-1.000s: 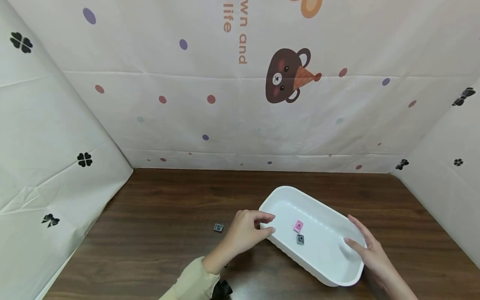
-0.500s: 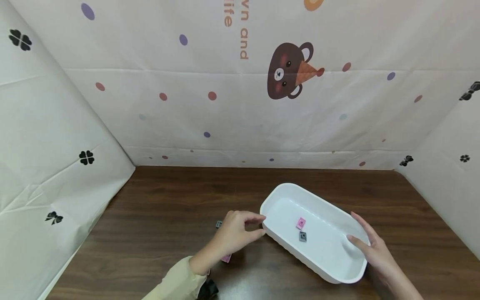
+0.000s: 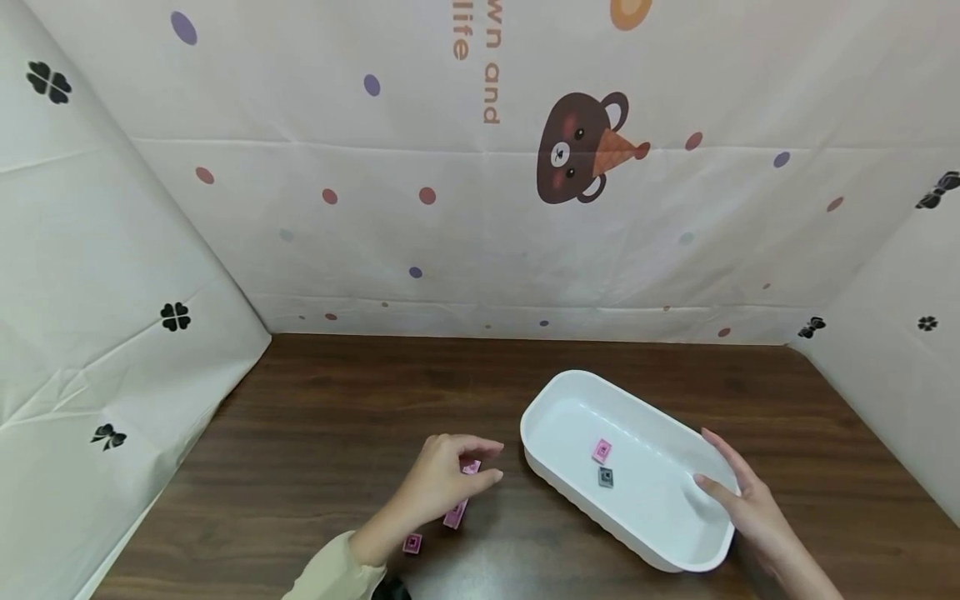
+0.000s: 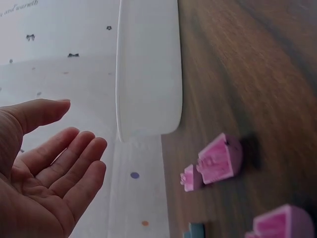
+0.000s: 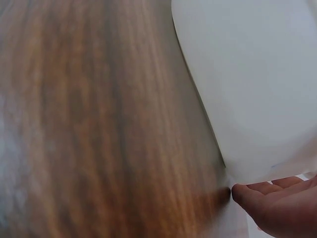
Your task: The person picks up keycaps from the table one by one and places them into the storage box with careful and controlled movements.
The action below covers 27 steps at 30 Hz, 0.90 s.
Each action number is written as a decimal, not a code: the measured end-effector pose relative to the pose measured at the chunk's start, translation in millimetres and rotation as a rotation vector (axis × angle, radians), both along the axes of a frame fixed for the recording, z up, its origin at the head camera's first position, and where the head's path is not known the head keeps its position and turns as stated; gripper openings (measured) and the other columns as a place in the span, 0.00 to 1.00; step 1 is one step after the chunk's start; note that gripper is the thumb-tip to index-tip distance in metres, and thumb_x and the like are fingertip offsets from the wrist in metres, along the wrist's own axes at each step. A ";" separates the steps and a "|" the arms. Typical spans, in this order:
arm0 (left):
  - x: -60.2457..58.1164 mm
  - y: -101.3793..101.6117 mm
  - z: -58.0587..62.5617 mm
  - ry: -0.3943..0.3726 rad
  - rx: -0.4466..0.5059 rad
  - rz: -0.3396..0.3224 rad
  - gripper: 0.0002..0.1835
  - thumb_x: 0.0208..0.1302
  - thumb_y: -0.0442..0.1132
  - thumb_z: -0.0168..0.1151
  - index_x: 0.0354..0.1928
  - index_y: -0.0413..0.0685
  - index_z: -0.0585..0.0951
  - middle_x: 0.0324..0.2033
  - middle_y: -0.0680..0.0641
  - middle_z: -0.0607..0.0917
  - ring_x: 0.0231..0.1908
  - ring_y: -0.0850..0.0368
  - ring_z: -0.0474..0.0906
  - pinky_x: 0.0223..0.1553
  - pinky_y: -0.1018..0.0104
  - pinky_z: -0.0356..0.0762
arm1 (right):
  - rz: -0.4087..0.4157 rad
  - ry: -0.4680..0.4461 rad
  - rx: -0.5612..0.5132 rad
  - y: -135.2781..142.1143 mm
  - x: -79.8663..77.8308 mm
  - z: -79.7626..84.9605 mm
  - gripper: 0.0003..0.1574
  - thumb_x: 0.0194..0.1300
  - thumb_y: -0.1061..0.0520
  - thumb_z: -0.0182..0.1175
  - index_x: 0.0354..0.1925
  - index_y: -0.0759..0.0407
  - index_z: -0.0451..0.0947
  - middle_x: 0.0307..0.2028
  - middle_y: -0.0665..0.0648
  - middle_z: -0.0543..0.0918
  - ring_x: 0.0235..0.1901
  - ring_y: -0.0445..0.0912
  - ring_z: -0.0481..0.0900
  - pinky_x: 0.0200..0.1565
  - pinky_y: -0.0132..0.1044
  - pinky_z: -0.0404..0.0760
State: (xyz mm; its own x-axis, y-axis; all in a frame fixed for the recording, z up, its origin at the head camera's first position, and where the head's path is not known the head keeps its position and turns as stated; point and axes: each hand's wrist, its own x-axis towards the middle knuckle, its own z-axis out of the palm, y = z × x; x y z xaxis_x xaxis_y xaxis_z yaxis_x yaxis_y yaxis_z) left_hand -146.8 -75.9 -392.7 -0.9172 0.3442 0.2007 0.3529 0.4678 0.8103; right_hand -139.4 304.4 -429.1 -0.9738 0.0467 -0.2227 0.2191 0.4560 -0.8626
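Note:
My left hand (image 3: 442,479) hovers left of the white plastic tray (image 3: 551,479), holding nothing, its thumb and fingers apart. Under and beside it on the table lie small pink pieces: one partly behind the fingers (image 3: 471,467), a longer one (image 3: 455,514) and a square one (image 3: 412,543). The left wrist view shows pink pieces (image 4: 220,159) with hollow sides and a blue-grey piece (image 4: 196,230). My right hand (image 3: 753,508) grips the tray's right end, thumb over the rim. Inside the tray lie a pink piece (image 3: 602,451) and a grey piece (image 3: 605,477).
A dark brown wooden tabletop (image 3: 337,417) lies under everything. White printed cloth (image 3: 360,233) stands along the back, with cloth walls on the left (image 3: 97,333) and right (image 3: 900,392).
My left hand has moved left and slightly nearer me, away from the tray's rim. Pink pieces show more around it, while the grey piece on the table is now hidden in the head view.

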 end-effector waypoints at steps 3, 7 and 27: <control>0.7 -5.1 -3.3 -0.008 0.001 0.015 0.13 0.51 0.37 0.67 0.41 0.44 0.83 0.38 0.48 0.85 0.39 0.52 0.81 0.40 0.59 0.78 | -0.003 -0.006 0.004 0.0 0.2 -0.1 0.46 0.66 0.49 0.53 0.71 0.51 0.38 0.68 0.72 0.43 0.63 0.70 0.44 0.54 0.69 0.50; 1.1 -11.2 -6.4 -0.015 0.013 0.021 0.13 0.52 0.38 0.67 0.41 0.43 0.83 0.39 0.45 0.85 0.40 0.53 0.81 0.41 0.58 0.77 | -0.003 -0.013 -0.006 0.6 0.1 0.1 0.46 0.66 0.48 0.52 0.71 0.49 0.37 0.68 0.71 0.42 0.63 0.70 0.44 0.54 0.69 0.50; 6.9 -38.1 -13.5 -0.031 0.061 0.031 0.14 0.51 0.35 0.67 0.41 0.37 0.82 0.38 0.43 0.85 0.40 0.50 0.81 0.42 0.64 0.77 | -0.001 -0.030 -0.007 -0.5 -1.5 1.0 0.46 0.66 0.49 0.52 0.71 0.49 0.37 0.68 0.70 0.41 0.64 0.70 0.43 0.55 0.69 0.48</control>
